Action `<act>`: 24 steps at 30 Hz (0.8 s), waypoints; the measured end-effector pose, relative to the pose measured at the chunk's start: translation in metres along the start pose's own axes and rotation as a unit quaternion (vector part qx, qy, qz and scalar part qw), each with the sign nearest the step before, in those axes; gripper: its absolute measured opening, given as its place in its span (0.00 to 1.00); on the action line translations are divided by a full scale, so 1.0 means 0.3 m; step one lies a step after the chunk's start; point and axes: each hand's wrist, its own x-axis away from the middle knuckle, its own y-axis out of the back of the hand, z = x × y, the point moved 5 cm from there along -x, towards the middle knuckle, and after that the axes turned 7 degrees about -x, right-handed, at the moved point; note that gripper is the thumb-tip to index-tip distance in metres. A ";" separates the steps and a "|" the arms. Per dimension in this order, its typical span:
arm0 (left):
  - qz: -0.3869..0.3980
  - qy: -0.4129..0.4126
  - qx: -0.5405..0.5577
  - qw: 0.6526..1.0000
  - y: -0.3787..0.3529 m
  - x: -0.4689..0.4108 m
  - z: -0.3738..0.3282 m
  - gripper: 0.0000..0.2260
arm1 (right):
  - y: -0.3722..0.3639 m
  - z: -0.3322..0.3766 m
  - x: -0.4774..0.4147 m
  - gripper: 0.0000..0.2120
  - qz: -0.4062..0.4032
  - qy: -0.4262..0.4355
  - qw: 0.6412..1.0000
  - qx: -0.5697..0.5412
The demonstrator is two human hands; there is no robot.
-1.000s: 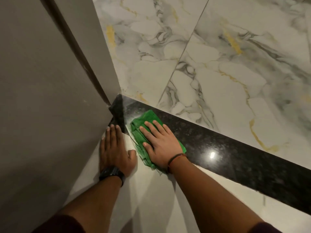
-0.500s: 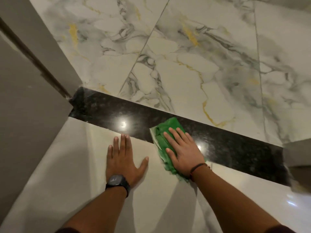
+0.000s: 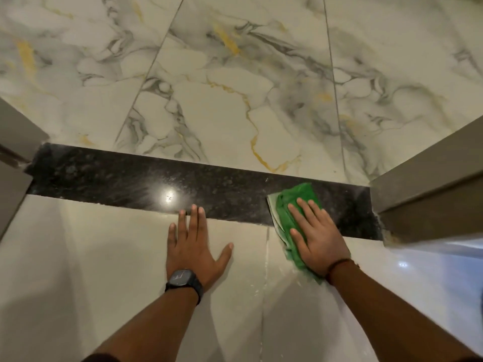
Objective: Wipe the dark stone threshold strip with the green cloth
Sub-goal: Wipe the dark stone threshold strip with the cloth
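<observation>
A dark speckled stone threshold strip point(image 3: 125, 182) runs across the floor between two door jambs. The folded green cloth point(image 3: 295, 202) lies on its right part, partly over the near plain tile. My right hand point(image 3: 317, 239) presses flat on the cloth, fingers spread. My left hand point(image 3: 194, 246), with a black watch on the wrist, rests flat on the plain tile, its fingertips touching the strip's near edge.
Grey door jambs stand at the left point(image 3: 15, 142) and right point(image 3: 428, 186) ends of the strip. White marble tile with gold and grey veins point(image 3: 235, 100) lies beyond; plain cream tile point(image 3: 78, 270) lies on the near side.
My right hand has slid the cloth rightward along the strip, from its left end to near the right jamb. My left hand has shifted right too, staying flat on the floor.
</observation>
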 end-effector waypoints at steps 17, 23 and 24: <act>-0.010 -0.066 -0.005 0.998 -0.011 0.052 -0.119 0.40 | -0.061 0.103 0.156 0.29 0.046 0.065 0.997 0.026; 0.002 -0.125 0.006 0.992 -0.016 0.090 -0.179 0.37 | -0.063 0.173 0.217 0.29 0.058 0.128 0.989 -0.036; 0.004 -0.129 0.010 0.992 -0.015 0.089 -0.177 0.37 | -0.043 0.163 0.208 0.29 0.029 0.099 0.992 -0.078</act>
